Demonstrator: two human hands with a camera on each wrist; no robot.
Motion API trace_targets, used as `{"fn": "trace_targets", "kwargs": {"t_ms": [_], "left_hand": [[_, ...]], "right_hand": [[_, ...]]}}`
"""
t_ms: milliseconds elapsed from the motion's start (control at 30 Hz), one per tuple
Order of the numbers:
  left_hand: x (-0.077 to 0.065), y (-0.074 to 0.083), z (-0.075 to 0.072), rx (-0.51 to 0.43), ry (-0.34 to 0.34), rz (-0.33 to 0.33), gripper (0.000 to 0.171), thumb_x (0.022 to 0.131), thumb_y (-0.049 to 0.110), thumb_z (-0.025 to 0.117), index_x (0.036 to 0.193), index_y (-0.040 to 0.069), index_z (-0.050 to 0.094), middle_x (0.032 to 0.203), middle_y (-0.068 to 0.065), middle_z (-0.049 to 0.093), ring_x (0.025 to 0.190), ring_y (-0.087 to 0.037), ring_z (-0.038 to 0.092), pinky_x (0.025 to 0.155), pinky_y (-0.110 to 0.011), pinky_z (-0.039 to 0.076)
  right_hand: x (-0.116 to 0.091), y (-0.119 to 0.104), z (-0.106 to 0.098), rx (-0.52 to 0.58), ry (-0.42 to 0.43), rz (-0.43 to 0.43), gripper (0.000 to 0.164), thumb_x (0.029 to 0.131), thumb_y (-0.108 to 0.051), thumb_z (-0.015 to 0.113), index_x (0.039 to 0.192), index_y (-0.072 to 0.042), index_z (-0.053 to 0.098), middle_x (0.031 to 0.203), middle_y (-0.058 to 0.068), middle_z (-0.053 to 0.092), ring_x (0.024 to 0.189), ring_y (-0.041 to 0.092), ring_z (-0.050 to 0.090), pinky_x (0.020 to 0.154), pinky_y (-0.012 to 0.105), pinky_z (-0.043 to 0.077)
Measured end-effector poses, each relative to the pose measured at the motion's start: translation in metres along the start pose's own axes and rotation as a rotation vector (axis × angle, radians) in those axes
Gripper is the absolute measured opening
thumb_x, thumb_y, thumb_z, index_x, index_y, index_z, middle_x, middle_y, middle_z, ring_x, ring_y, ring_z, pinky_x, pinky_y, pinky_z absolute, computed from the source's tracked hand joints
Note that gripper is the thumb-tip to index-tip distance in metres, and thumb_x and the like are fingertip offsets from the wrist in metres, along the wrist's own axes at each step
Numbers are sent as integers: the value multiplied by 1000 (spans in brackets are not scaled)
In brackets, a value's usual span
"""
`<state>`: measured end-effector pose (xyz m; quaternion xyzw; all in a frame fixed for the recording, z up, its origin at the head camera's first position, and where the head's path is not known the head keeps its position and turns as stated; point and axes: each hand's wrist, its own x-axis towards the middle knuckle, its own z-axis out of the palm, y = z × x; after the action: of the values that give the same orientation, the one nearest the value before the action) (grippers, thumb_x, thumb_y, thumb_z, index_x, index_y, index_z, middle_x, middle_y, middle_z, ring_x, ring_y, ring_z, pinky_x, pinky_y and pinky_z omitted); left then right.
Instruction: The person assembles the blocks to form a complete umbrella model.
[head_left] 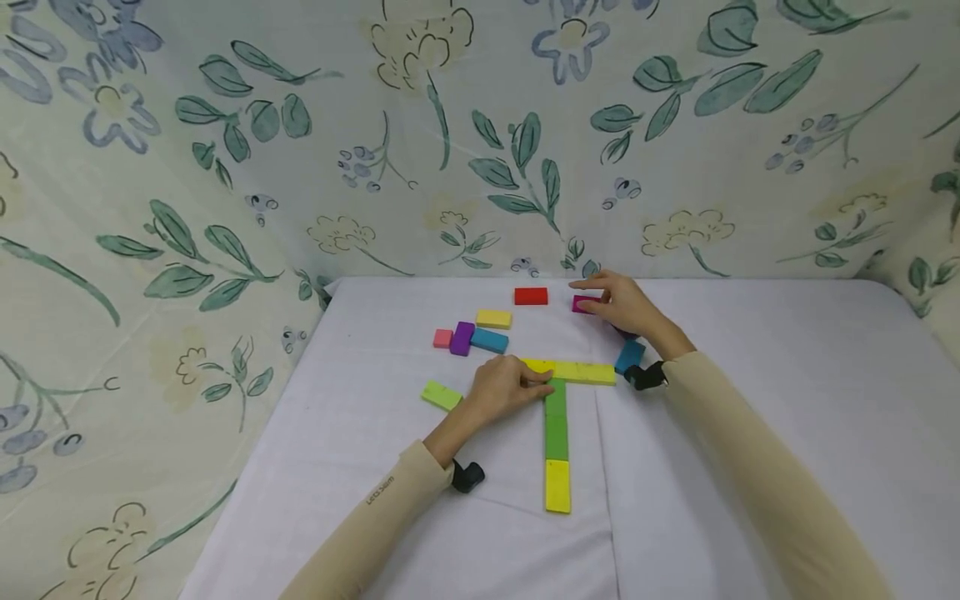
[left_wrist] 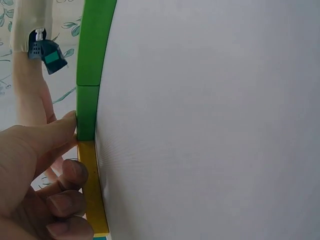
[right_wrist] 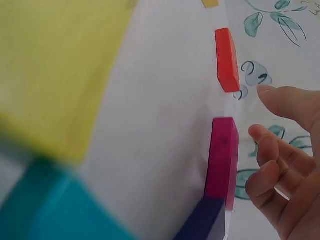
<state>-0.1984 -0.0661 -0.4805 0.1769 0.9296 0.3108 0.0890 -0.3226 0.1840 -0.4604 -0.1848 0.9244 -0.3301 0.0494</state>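
Observation:
A row of yellow blocks crosses the top of a column made of green blocks and a yellow block, in a T shape. My left hand touches the blocks where row and column meet. In the left wrist view, its thumb rests along the green block and the other fingers bend beside the yellow one. At the back, my right hand hovers by a magenta block. The right wrist view shows its fingers spread apart from that block.
A red block lies at the back. Left of centre are pale yellow, blue, purple, pink and lime blocks. Near my right wrist are a blue block and a dark one.

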Motion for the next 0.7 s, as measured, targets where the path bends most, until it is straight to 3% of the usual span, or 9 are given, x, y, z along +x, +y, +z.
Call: {"fn": "trace_targets", "kwargs": {"t_ms": [100,200,433,700], "left_hand": [[1,1,0,-5,-4,5,33,92,36,80,122,24,75,85,5,79,53,-8,42,51,-18,28],[0,2,0,-9,-13,7,33,92,35,79,122,23,76,100,2,82,53,-7,43,50,-17,29],[0,2,1,-1,-14,6,32,92,35,79,122,23,76,96,2,82,50,-7,41,49,-17,27],[-1,0,-1,-4,-3,0,32,92,36,79,121,23,76,104,2,81,53,-6,47,50,-17,31]], "right_hand": [[15,-11,8,4,-42,-1,43,98,-17,72,141,-13,66,131,19,62,79,28,53,63,29,47],[27,-22,15,17,-80,2,41,98,-15,71,139,-14,67,139,19,60,83,28,53,66,29,48],[44,-30,34,20,-68,-32,35,98,-8,69,133,-11,72,135,20,63,105,33,54,87,41,49],[49,-39,42,-21,-39,2,31,97,-5,69,127,-12,75,136,18,64,129,38,53,111,55,45]]}}
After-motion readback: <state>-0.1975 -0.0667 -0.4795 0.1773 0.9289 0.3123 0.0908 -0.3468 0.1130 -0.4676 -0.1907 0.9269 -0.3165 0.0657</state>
